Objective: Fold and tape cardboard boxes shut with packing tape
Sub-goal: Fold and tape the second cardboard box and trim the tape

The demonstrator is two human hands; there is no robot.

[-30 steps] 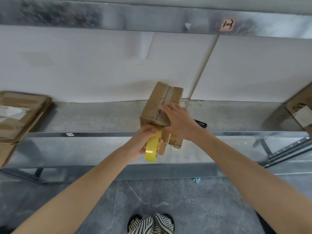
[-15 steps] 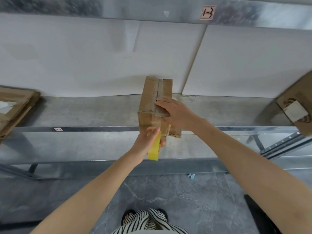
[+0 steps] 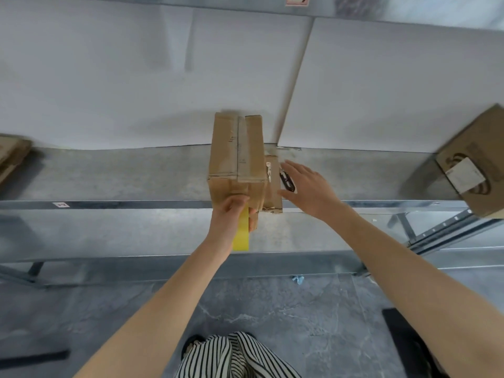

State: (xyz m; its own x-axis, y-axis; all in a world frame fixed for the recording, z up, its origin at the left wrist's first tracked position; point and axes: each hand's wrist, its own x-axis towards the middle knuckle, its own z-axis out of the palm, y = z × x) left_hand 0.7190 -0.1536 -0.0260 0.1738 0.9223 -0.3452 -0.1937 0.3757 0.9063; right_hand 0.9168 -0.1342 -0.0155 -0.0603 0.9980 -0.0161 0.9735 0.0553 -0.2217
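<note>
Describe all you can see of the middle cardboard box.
The cardboard box is brown and creased, top flaps folded shut with a pale strip along the seam. It sits on the grey metal shelf. The left hand holds a yellow tape roll at its front face; the right hand is off it.

Matt brown cardboard box (image 3: 236,159), creased; glossy yellow plastic tape roll (image 3: 241,236); dull galvanized metal shelf (image 3: 122,175); polished grey marble floor (image 3: 272,309).
</note>
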